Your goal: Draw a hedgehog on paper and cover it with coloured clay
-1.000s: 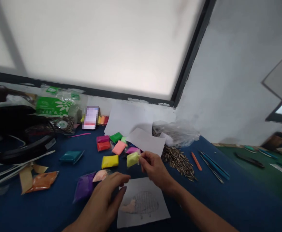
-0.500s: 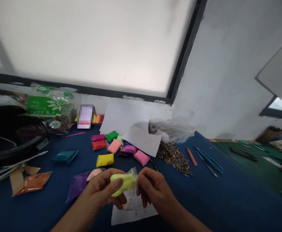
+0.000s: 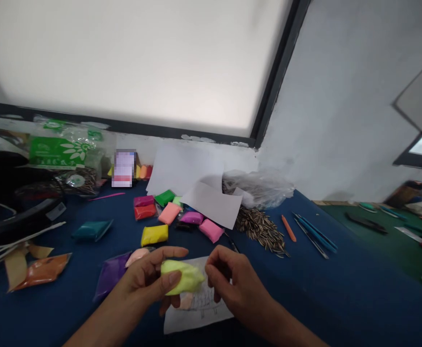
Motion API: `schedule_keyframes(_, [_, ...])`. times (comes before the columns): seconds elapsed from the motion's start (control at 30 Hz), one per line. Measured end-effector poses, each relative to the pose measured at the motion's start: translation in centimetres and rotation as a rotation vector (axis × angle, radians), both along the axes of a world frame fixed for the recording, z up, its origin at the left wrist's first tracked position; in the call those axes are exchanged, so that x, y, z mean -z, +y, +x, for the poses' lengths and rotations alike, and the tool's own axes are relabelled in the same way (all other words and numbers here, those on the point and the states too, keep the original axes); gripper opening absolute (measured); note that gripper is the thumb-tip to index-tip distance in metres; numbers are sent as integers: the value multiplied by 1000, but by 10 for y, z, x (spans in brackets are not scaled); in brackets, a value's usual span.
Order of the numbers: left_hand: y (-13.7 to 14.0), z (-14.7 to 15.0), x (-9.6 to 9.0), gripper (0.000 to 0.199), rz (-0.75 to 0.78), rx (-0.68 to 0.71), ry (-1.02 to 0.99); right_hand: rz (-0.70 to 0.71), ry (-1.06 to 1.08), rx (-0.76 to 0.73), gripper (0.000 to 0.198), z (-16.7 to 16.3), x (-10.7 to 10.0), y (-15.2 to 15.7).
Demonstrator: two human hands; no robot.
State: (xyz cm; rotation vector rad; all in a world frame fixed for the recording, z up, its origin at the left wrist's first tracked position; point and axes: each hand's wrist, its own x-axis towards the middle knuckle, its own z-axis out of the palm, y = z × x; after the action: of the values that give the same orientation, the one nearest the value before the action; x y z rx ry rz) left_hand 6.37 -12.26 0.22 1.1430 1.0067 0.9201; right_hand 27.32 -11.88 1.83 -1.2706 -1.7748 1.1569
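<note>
Tabletop: blue cloth, with a bright window and a pale wall behind.
Left hand: thumb and fingers closed around a pale yellow lump, held above a paper drawing.
Right hand: fingers curled, thumb close to the forefinger, just beside the lump; cannot tell whether they pinch anything.
Seed bag: clear plastic, green label, dark seeds in its lower part.
Crumpled bag: see-through, by the wall, behind loose seeds.
Packets: purple packet, orange packet and teal packet, each filled with one colour.
</note>
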Motion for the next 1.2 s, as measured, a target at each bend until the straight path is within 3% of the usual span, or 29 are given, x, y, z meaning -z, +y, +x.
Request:
schedule_keyframes(0.23, [1,-2,1,42,-28,-32,-7,241,-98,48,12,-1,6,-2])
schedule_keyframes(0.3, [3,-4,3,42,-22,-20,6,317,-72,21,3,-2,6,-2])
schedule_keyframes(0.33, [3,-5,4,42,-16,-13,20,336,-62,-10,9,-1,6,-1])
schedule_keyframes(0.43, [6,-5,4,39,11,11,59,350,-60,-92,25,1,5,0])
schedule_keyframes(0.6, [7,-1,7,44,48,79,30,342,-117,-126,22,6,8,2])
schedule_keyframes(0.83, [-1,9,15,35,-3,-57,12,442,-262,-190,17,2,11,-4])
schedule_keyframes(1.0, [-6,17,13,30,-5,-105,36,468,-289,-152,17,-5,13,-12])
schedule_keyframes(1.2, [-12,22,2,31,14,-60,62,516,-270,-39,12,-9,15,-15])
